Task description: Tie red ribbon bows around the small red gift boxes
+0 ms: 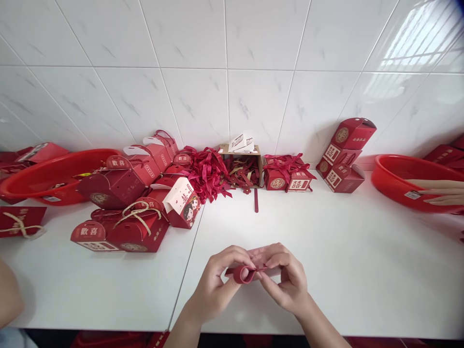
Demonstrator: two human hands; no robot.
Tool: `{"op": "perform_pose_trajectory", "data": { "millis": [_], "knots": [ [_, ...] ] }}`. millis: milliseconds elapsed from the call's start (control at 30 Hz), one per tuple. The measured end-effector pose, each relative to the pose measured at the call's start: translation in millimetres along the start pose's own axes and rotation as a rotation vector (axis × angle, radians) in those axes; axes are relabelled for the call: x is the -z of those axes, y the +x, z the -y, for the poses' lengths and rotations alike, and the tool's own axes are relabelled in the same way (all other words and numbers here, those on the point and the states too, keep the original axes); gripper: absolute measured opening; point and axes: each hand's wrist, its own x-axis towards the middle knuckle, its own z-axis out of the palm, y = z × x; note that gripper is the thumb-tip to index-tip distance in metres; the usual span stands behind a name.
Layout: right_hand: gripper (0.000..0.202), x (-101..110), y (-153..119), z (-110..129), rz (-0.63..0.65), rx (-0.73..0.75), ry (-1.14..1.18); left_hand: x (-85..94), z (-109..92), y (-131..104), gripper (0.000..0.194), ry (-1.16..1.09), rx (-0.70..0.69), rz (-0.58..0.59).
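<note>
My left hand and my right hand meet over the near middle of the white table. Between them they pinch a small dark-red looped strip, its rolled loop on the left side. The left fingers and thumb close round the loop, and the right thumb and fingertips grip its right end. A paler red flat piece shows behind the fingers; whether it is joined to the strip I cannot tell. One loose dark-red strip lies farther off, before an open carton of similar strips.
Red gift boxes crowd the left, beside a pile of red ribbons. Ribbon-tied boxes and stacked boxes stand by the tiled wall. Red basins sit at both sides; another person's hand reaches over the right one.
</note>
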Motion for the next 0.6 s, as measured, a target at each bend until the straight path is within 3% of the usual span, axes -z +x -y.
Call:
{"op": "perform_pose_trajectory", "data": {
  "millis": [200, 433, 600],
  "knots": [
    [0.035, -2.5, -2.5, -3.9, -0.04, 0.039, 0.048, 4.7, 2.6, 1.8, 0.018, -0.068, -0.106, 0.095],
    [0.036, -7.6, -10.9, -11.4, -0.041, 0.003, 0.101, 2.0, 19.1, -1.2, 0.019, 0.002, -0.146, 0.007],
    [0.034, -8.6, -11.2, -11.1, -0.046, 0.002, 0.105, 0.9, 25.2, -1.2, 0.023, -0.004, -0.179, 0.021]
  ]
}}
